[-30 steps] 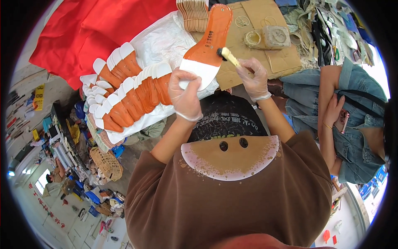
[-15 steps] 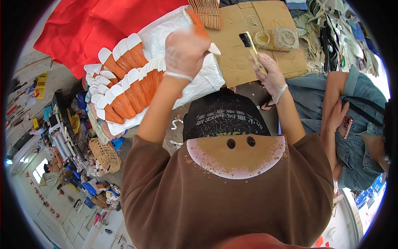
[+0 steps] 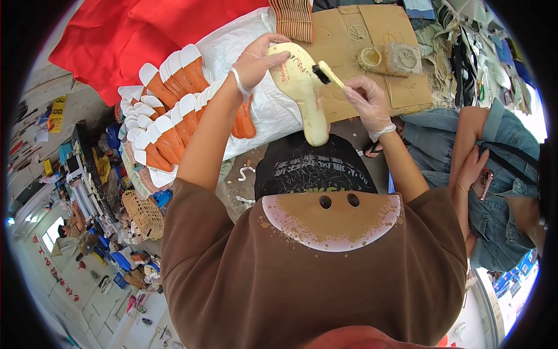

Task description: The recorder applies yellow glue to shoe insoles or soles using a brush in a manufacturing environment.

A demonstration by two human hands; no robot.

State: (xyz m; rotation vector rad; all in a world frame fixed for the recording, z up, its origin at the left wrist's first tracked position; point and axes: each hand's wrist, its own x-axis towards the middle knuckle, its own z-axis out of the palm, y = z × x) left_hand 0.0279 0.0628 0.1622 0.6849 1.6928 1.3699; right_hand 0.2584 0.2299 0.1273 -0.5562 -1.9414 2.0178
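Note:
My left hand (image 3: pixel 256 63), in a clear glove, grips the wide toe end of a pale yellow insole (image 3: pixel 298 81), thumb across its face. This face has red print and dark marks, and its narrow heel end points toward me. In my gloved right hand (image 3: pixel 370 104) is a small brush (image 3: pixel 331 74) with a pale handle, pinched by the handle's end. Its black bristles meet the insole's right edge; whether they press on it I cannot tell. To the left, rows of orange insoles (image 3: pixel 189 125) with white toe ends lie overlapped on a white sheet (image 3: pixel 268 122).
On brown cardboard (image 3: pixel 331 43) stand an open jar of yellowish stuff (image 3: pixel 369 57) and a crusted block-like container (image 3: pixel 403 59). A striped stack (image 3: pixel 292 20) lies behind. Red cloth (image 3: pixel 128 46) covers the far left. Close on my right sits a person in denim (image 3: pixel 488 192).
An orange face with a white tip showed on the piece in my left hand; now a pale face shows, lower down. My right hand has brought the brush left to its edge.

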